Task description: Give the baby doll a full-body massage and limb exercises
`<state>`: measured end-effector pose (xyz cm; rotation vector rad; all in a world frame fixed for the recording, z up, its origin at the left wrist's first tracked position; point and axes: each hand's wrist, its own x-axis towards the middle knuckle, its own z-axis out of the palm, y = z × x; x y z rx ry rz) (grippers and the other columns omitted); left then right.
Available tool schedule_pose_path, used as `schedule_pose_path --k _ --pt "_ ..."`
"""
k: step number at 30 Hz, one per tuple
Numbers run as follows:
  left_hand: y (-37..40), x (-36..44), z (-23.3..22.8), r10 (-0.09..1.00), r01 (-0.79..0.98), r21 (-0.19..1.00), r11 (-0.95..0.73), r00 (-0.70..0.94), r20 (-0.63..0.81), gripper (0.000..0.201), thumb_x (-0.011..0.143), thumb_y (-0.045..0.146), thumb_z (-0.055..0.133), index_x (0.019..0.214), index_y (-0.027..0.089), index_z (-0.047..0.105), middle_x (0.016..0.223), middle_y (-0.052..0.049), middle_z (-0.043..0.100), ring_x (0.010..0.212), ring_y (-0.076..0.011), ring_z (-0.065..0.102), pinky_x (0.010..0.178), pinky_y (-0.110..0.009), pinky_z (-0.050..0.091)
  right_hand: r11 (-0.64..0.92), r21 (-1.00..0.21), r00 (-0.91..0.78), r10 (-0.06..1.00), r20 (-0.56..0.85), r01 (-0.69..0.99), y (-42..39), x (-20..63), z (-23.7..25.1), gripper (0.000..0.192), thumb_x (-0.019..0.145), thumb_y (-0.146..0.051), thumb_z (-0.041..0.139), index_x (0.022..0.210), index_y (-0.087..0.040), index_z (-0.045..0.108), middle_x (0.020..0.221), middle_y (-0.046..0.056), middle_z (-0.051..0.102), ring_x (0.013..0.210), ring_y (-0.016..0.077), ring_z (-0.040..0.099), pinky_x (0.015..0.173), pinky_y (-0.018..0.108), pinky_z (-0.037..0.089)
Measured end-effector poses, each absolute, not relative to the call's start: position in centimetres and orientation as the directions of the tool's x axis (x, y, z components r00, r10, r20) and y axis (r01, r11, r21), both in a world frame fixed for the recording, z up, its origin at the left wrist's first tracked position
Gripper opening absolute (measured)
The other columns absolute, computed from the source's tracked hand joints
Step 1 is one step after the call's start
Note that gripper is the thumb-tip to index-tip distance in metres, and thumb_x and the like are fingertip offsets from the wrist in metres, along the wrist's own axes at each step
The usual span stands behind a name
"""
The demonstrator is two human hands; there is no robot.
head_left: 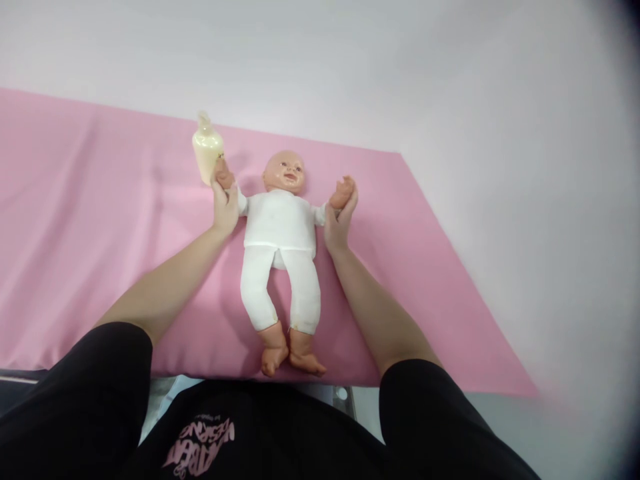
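Observation:
A baby doll (280,227) in a white top and white trousers lies on its back on a pink sheet (100,220), head away from me, bare feet toward me. My left hand (225,203) grips the doll's arm on the left side, near its wrist. My right hand (339,217) grips the doll's other arm, with the doll's small hand sticking out above my fingers. Both doll arms are spread out and raised. A pale yellow bottle (207,152) stands just beyond my left hand, close to the doll's hand.
The pink sheet covers a bed or table that ends at a near edge (350,385) by my body and a right edge (450,247). A white wall (350,67) rises behind. My black sleeves and shirt fill the bottom.

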<state>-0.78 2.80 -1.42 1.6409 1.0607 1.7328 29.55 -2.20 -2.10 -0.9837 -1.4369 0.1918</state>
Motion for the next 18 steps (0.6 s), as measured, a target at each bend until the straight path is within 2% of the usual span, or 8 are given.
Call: schedule_pose_path --k 3,5,9,11,13,16,18 --pt "4.3 -1.4 -2.2 0.840 0.041 0.891 -0.452 -0.318 0.440 0.063 0.106 0.059 0.045 0.158 0.033 0.020 0.171 -0.010 0.030 0.159 -0.0226 0.034 0.133 -0.046 0.027 0.567 -0.719 0.335 0.640 0.692 0.401 -0.5 31.0 -3.5 0.080 0.100 -0.043 0.044 0.167 -0.034 0.002 0.170 0.011 0.023 0.159 0.0283 0.034 0.125 0.067 0.033" --pt "5.1 -1.9 -2.7 0.856 -0.005 0.931 -0.366 -0.394 0.334 0.060 0.108 0.057 0.040 0.158 0.032 0.018 0.171 -0.011 0.029 0.158 -0.0215 0.035 0.133 -0.045 0.029 0.505 -0.793 0.451 0.652 0.610 0.342 0.6 32.0 -4.6 0.081 0.099 -0.040 0.043 0.167 -0.033 -0.001 0.168 0.013 0.025 0.156 0.0278 0.039 0.123 0.069 0.035" --pt "6.3 -2.5 -3.5 0.866 -0.068 0.961 -0.269 -0.453 0.210 0.053 0.109 0.055 0.037 0.154 0.033 0.020 0.168 -0.012 0.034 0.156 -0.0215 0.040 0.132 -0.047 0.031 0.384 -0.907 0.599 0.690 0.407 0.174 1.9 33.4 -6.2 0.078 0.095 -0.036 0.042 0.163 -0.026 0.007 0.163 0.016 0.031 0.150 0.0265 0.046 0.123 0.067 0.036" --pt "6.4 -2.5 -3.6 0.868 -0.064 0.957 -0.284 -0.442 0.228 0.053 0.107 0.056 0.040 0.151 0.032 0.022 0.165 -0.014 0.037 0.154 -0.0225 0.043 0.130 -0.048 0.033 0.366 -0.913 0.608 0.688 0.396 0.180 1.9 33.4 -6.3 0.074 0.095 -0.038 0.043 0.161 -0.023 0.012 0.162 0.017 0.033 0.149 0.0268 0.047 0.122 0.066 0.038" --pt "6.0 -2.2 -3.4 0.857 -0.020 0.941 -0.337 -0.421 0.298 0.058 0.105 0.061 0.043 0.150 0.032 0.023 0.162 -0.015 0.041 0.151 -0.0235 0.047 0.128 -0.048 0.037 0.412 -0.873 0.578 0.657 0.483 0.261 1.5 32.9 -5.8 0.073 0.095 -0.040 0.044 0.160 -0.023 0.015 0.161 0.017 0.035 0.149 0.0269 0.046 0.121 0.066 0.039" --pt "4.7 -1.4 -2.7 0.816 0.090 0.873 -0.479 -0.319 0.481 0.067 0.100 0.072 0.046 0.151 0.033 0.024 0.159 -0.014 0.045 0.147 -0.0240 0.050 0.123 -0.047 0.043 0.541 -0.738 0.411 0.613 0.675 0.404 0.1 31.4 -4.2 0.071 0.096 -0.041 0.048 0.159 -0.027 0.020 0.163 0.015 0.035 0.150 0.0272 0.046 0.119 0.064 0.043" --pt "3.5 -0.8 -1.9 0.778 0.181 0.799 -0.573 -0.187 0.600 0.074 0.097 0.075 0.049 0.152 0.032 0.029 0.156 -0.015 0.048 0.146 -0.0257 0.052 0.121 -0.047 0.044 0.595 -0.673 0.266 0.630 0.730 0.440 -1.2 30.3 -2.9 0.067 0.095 -0.040 0.053 0.156 -0.026 0.028 0.160 0.015 0.041 0.149 0.0281 0.048 0.120 0.061 0.043"
